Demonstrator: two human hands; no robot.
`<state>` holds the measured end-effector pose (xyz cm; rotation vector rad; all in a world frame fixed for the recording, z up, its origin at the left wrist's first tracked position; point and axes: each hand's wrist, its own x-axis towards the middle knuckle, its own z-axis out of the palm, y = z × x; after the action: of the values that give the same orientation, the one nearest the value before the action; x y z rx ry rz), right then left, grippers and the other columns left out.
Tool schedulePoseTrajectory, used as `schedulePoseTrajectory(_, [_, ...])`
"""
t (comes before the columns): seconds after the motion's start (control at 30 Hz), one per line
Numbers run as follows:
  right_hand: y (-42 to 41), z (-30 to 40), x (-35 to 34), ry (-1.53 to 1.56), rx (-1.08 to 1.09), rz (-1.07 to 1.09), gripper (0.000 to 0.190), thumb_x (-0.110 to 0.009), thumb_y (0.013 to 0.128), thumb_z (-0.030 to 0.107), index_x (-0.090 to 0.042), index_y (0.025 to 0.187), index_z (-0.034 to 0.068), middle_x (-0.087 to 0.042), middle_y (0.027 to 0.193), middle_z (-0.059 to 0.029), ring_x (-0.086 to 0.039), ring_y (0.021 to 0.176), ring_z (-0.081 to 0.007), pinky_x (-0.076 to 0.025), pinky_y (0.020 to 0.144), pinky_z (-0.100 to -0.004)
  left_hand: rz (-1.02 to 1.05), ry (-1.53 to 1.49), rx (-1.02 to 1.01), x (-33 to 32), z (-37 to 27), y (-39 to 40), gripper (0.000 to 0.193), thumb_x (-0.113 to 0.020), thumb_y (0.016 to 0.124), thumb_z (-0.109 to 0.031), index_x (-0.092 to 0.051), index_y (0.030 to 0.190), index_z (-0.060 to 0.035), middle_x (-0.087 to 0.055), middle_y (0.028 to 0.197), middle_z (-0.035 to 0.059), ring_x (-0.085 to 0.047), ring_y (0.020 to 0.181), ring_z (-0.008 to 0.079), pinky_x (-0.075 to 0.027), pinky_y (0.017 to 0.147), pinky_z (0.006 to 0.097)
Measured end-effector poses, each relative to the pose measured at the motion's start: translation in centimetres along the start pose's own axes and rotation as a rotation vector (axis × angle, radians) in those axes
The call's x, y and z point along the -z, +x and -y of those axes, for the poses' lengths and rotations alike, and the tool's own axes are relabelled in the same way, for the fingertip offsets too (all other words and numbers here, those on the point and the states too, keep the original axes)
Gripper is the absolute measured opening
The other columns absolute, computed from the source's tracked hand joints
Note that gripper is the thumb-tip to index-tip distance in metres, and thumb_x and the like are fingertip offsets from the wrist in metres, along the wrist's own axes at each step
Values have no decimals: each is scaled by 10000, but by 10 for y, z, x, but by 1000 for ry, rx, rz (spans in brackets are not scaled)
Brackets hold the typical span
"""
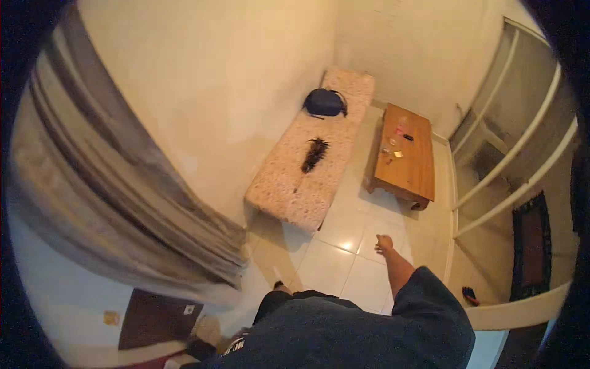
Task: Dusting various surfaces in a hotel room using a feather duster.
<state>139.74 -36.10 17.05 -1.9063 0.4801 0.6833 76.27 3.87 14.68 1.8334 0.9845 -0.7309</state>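
Note:
My right hand hangs over the pale tiled floor with its fingers loosely bent and apart, and nothing shows in it. My left hand is out of view. Ahead of me a long, low bed or bench with a pink patterned cover stands along the wall. On it lie a dark feather duster and, farther back, a black bag. To its right is a low wooden table bearing a small black object, a yellowish item and several small clear items.
A long striped curtain hangs at the left. Below it is a dark brown panel or mat. White bars front a glazed opening at the right, with a dark-edged mat beyond them.

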Motion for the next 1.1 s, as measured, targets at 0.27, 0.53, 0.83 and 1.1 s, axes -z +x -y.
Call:
schedulePoseTrajectory(0.27, [-100,-214,-88,-1242,534,701,226,-630,714,208,-674,920,128,-662,889,-123,-615,915,-301,-487,789,-462,-146,498,-536,193,-129,189,404,-605,829,-381,-621,1087,-70,-632,984,129,-595,806,266,-485,723,418])
schedulePoseTrajectory(0.53, [-107,-158,-107,-1095,320,423,395,-625,784,353,-631,1057,67,-655,977,-162,-619,923,-295,-492,804,-407,-42,-274,-268,133,-316,264,265,-541,860,-313,-630,890,-65,-618,717,101,-600,621,209,-484,562,372])
schedulePoseTrajectory(0.83, [-83,-25,-118,-165,-44,-15,436,-683,760,376,-641,1079,83,-661,933,-148,-647,749,-239,-525,580,-363,564,217,-844,103,-339,289,291,-503,873,-314,-660,897,-70,-672,858,158,-627,794,301,-476,695,444])
schedulePoseTrajectory(1.1, [22,-28,-57,-417,-3,-60,352,-684,748,374,-702,902,58,-668,1030,-153,-657,764,-229,-520,728,-330,408,314,-739,172,-372,335,232,-554,817,-232,-664,868,-35,-668,788,130,-619,546,300,-498,514,423])
